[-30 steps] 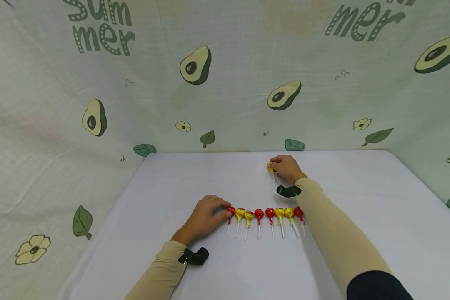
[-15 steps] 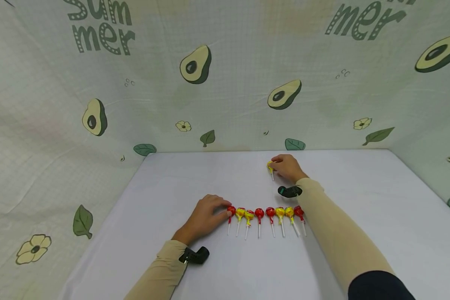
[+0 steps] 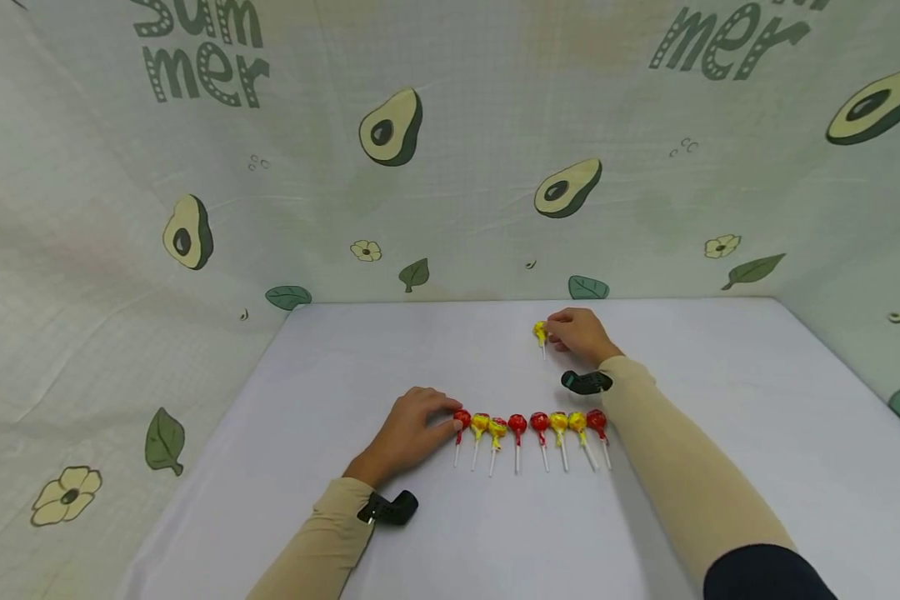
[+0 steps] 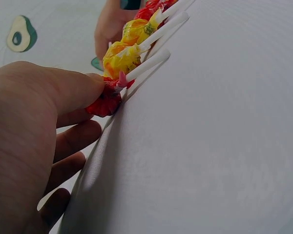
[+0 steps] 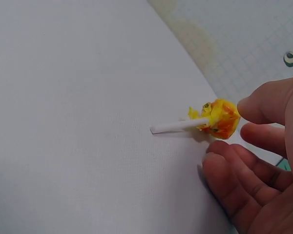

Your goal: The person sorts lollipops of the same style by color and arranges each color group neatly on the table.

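Observation:
At the left end of a row of lollipops, my left hand (image 3: 414, 435) pinches the round head of a red lollipop (image 4: 107, 100) between thumb and index finger. Its white stick points toward the near side of the table. Farther back, a single yellow lollipop (image 5: 222, 118) lies on the white cloth with its stick toward me. My right hand (image 3: 579, 335) is just to its right, thumb and index finger parted at the side of the candy head and the other fingers loosely bent.
Red and yellow lollipops run rightward from my left hand, among them a red one (image 3: 517, 424) mid-row and a red one (image 3: 596, 420) at the right end, beside my right sleeve (image 3: 675, 450). A patterned avocado cloth (image 3: 465, 167) hangs behind the table (image 3: 390, 342).
My right hand has loosened from the yellow lollipop and shifted slightly right, so more of the candy head shows. The left hand and the row stay in place.

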`<action>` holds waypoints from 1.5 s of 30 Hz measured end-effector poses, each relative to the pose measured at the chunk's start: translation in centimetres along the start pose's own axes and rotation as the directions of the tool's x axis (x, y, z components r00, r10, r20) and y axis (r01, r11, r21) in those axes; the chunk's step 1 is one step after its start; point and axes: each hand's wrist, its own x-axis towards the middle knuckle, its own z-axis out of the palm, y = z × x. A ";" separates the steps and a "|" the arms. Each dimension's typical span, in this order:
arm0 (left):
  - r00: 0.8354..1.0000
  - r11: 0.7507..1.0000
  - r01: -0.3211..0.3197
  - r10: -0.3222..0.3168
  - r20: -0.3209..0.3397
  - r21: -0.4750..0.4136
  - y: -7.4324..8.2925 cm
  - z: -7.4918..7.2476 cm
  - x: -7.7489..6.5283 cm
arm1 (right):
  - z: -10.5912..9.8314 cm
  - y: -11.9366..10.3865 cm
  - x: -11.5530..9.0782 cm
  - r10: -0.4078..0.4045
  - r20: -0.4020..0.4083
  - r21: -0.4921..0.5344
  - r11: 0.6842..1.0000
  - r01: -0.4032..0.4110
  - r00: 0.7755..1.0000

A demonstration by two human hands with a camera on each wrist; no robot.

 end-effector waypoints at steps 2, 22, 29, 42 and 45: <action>1.000 1.000 0.001 -0.001 -0.001 -0.003 -0.1 0.1 0.0 | -0.1 0.2 0.0 -0.001 0.001 0.008 1.000 0.001 1.000; 1.000 1.000 -0.018 0.018 -0.008 -0.006 0.3 -0.2 0.1 | -2.4 1.5 -4.7 0.016 0.021 0.084 0.996 -0.018 1.000; 1.000 1.000 -0.003 0.003 0.006 0.003 0.1 -0.1 0.1 | -2.5 2.0 -6.7 0.010 0.024 0.142 0.990 -0.013 1.000; 0.999 0.999 0.033 -0.033 0.017 -0.008 -0.1 0.0 0.0 | -2.5 2.3 -9.9 -0.015 0.051 0.086 0.996 0.011 0.999; 0.999 1.000 0.031 -0.031 0.018 -0.004 -0.1 0.1 0.0 | -2.6 2.5 -10.7 -0.017 0.060 0.063 0.998 0.014 0.998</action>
